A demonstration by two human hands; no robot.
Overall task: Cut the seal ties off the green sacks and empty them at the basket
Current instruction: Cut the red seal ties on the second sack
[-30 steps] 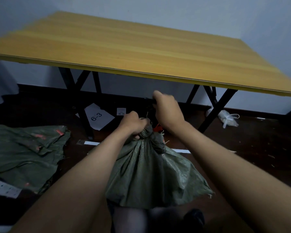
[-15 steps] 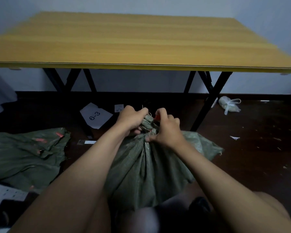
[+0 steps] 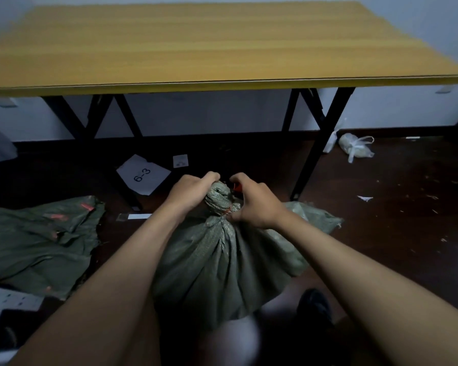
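Green sack [image 3: 217, 262]: full, standing upright on the dark floor in front of the table [image 3: 222, 46], mouth gathered into a tight neck. Left hand [image 3: 189, 192]: fingers curled round the top of the neck, gripping it. Right hand [image 3: 254, 204]: just beside the left, thumb and fingers pinching the neck lower down, at the tie; a small red item [image 3: 237, 186] shows by its fingers, too hidden to identify. Empty sacks [image 3: 37, 241]: flat heap, left of the full sack. Paper sheet marked 6-3 [image 3: 143, 174]: under the table. White plastic bag [image 3: 356, 149]: beside the table's right leg.
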